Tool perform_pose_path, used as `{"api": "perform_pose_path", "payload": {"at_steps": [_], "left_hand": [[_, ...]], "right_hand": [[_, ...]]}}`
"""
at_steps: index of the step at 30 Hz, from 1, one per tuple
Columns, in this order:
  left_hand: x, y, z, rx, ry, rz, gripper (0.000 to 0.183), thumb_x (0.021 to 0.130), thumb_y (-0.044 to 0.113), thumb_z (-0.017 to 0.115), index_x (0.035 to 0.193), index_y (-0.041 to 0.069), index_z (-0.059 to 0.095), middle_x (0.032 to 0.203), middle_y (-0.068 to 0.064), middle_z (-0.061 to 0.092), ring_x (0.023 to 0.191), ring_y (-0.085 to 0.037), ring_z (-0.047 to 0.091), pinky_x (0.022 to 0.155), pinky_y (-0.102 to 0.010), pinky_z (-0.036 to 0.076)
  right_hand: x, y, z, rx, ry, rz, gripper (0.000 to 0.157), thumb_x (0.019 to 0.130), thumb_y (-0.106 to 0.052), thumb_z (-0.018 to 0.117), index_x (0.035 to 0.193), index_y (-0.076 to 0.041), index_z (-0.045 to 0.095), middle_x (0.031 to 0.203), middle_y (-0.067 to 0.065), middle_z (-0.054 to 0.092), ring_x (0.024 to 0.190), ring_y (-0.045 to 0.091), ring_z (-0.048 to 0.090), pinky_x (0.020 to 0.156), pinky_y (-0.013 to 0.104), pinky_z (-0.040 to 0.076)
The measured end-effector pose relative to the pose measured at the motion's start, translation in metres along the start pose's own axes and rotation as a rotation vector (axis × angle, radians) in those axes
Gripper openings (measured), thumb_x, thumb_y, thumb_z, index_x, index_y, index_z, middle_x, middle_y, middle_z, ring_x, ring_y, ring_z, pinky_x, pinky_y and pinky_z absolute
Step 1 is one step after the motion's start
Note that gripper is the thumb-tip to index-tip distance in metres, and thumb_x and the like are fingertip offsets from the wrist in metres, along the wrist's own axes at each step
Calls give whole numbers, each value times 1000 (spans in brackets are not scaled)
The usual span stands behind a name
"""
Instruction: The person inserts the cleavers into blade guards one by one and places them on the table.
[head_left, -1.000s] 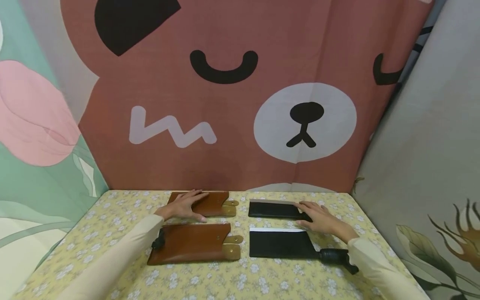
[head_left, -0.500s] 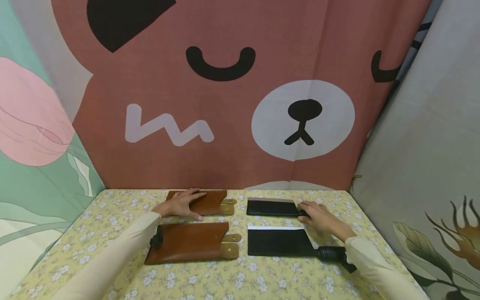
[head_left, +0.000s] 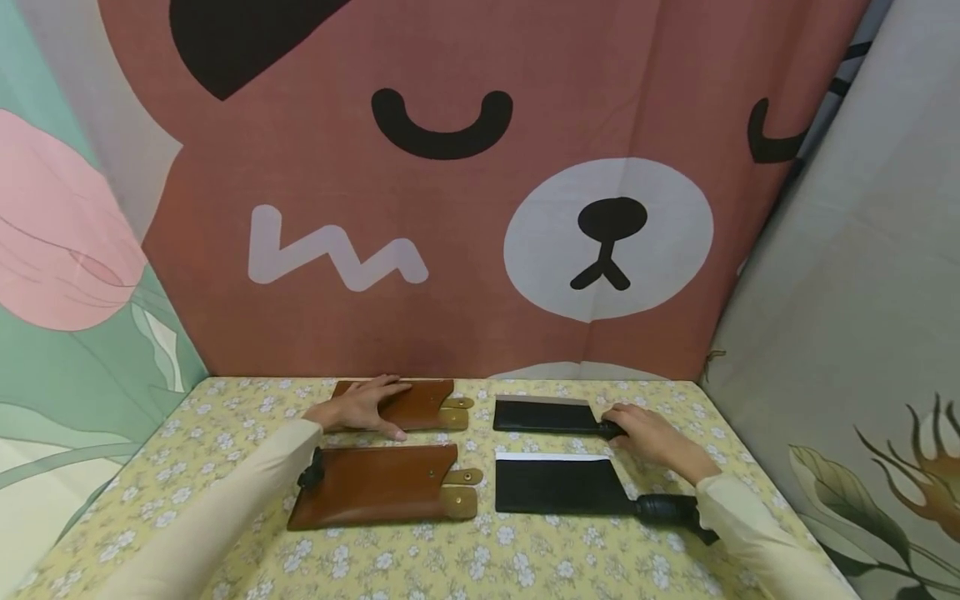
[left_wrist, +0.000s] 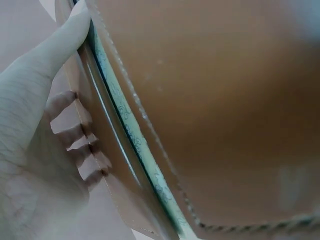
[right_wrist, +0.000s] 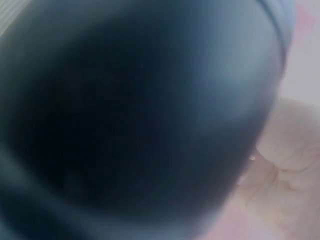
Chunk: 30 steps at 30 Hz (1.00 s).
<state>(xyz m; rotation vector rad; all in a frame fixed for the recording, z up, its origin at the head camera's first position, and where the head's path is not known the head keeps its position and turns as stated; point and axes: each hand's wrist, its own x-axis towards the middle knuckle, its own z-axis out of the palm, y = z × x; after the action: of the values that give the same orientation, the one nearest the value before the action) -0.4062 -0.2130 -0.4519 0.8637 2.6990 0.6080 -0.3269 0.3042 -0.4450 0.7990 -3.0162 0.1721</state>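
My left hand [head_left: 363, 408] lies with spread fingers across the left part of the far brown leather sheath [head_left: 423, 404]. In the left wrist view its thumb [left_wrist: 55, 45] lies along that sheath's edge, with the near sheath [left_wrist: 240, 100] large beside it. My right hand [head_left: 656, 437] curls over the black handle of the far cleaver [head_left: 543, 414], whose dark blade points left and has a paler upper edge. Nearer me lies the second cleaver [head_left: 558, 485], flat, under the right forearm at its handle end. A blurred dark rounded form [right_wrist: 150, 120] fills most of the right wrist view.
The near sheath has two tan snap straps [head_left: 461, 500] at its right end. A yellow flowered cloth [head_left: 420, 567] covers the table. Behind it hangs a bear-print curtain [head_left: 450, 333]; a grey floral curtain [head_left: 847, 375] stands at the right.
My right hand has slid right from the far cleaver's blade end onto its handle, fingers curling in. The left hand keeps its place on the far sheath; the head view shifts slightly.
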Motion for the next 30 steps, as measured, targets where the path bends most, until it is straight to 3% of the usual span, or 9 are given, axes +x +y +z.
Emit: {"api": "perform_pose_path", "payload": {"at_steps": [6,12,22,30], "left_hand": [[2,-6,-1,-29,28,-6,107,79,54,89,162,9,40,168,-31,22,150,-57,30,111,-74,36],[3,-11,1,-21,63,-2,105,78,55,90,161,9,43,168,-30,26,150,-56,31,111,-75,35],[3,-14,5,-24,111,64,99,79,50,91,158,8,48,164,-31,32,148,-56,34,110,-76,34],[2,-10,5,-62,172,111,91,79,46,92,153,9,53,155,-17,51,141,-44,49,110,-68,41]], "right_hand": [[4,3,-1,-23,-10,22,42,91,-12,82,129,2,70,123,20,70,102,35,71,80,46,60],[2,5,1,-11,17,10,43,91,-12,81,130,2,71,124,21,71,103,36,72,79,46,61],[-5,7,1,-19,90,-42,42,92,-18,81,129,0,73,124,20,74,102,36,74,79,48,62],[-1,7,3,-12,82,-28,43,92,-21,80,130,-1,73,126,19,73,104,36,73,82,49,61]]}}
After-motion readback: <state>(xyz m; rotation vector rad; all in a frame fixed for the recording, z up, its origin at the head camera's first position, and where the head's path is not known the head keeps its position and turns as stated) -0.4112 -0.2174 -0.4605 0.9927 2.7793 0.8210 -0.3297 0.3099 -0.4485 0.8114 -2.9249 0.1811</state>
